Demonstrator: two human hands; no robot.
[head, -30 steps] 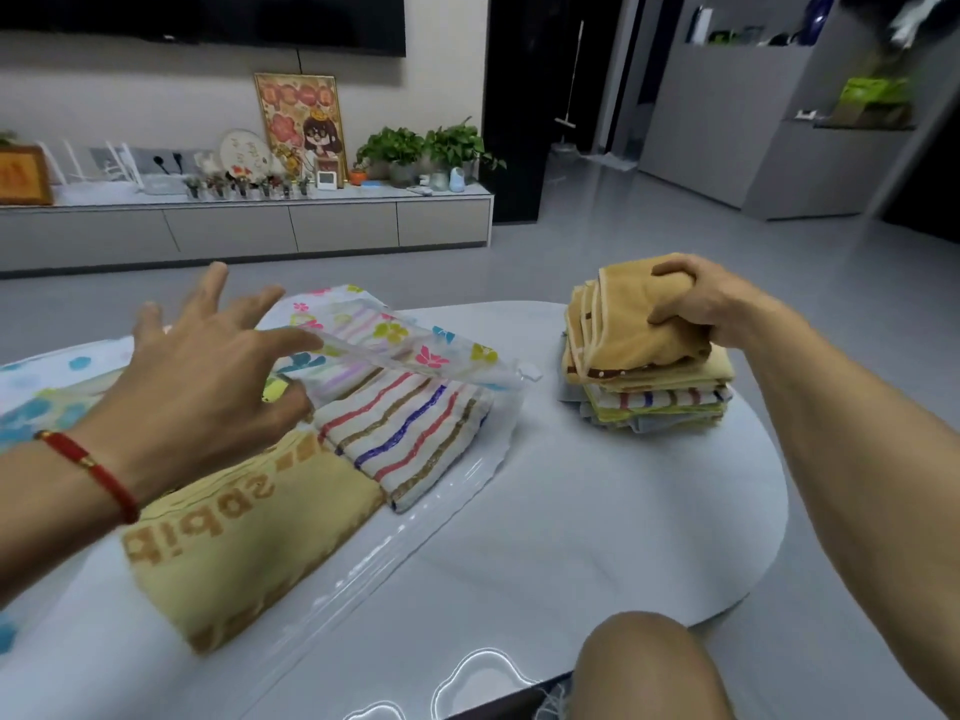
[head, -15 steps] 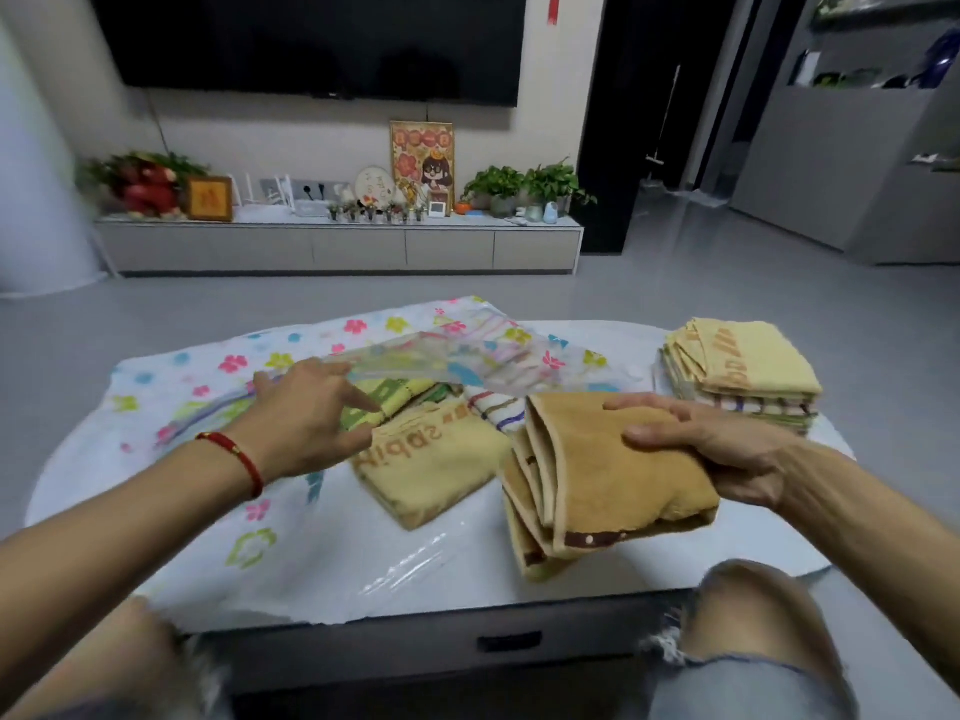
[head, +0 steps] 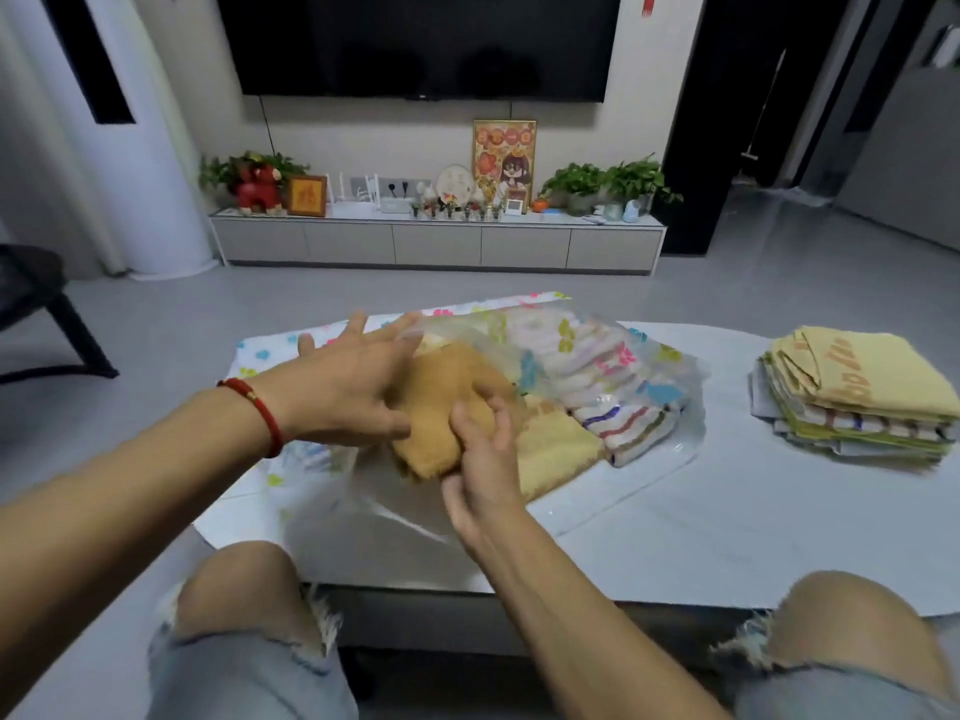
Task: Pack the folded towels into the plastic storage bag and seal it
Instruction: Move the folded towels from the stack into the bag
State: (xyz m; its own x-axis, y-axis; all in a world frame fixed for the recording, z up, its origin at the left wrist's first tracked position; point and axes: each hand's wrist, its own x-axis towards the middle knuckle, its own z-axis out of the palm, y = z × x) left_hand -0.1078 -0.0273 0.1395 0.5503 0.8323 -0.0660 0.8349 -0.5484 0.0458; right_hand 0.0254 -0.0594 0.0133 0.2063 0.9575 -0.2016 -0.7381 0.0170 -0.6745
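The clear plastic storage bag, printed with coloured flowers, lies on the white table with its mouth towards me. Inside it are a pale yellow towel and a striped towel. A folded tan towel is partly in the bag's mouth. My right hand grips its near edge. My left hand, fingers spread, rests on the tan towel's left side beside the raised upper flap. A stack of folded towels sits at the table's right end.
My two knees in ripped jeans are against the table's near edge. A low TV cabinet with plants and ornaments stands across the grey floor. A dark chair is at the far left.
My right hand took the tan towel off the stack, carried it left and pushed it into the bag's mouth. My left hand moved from the bag's flap onto the towel.
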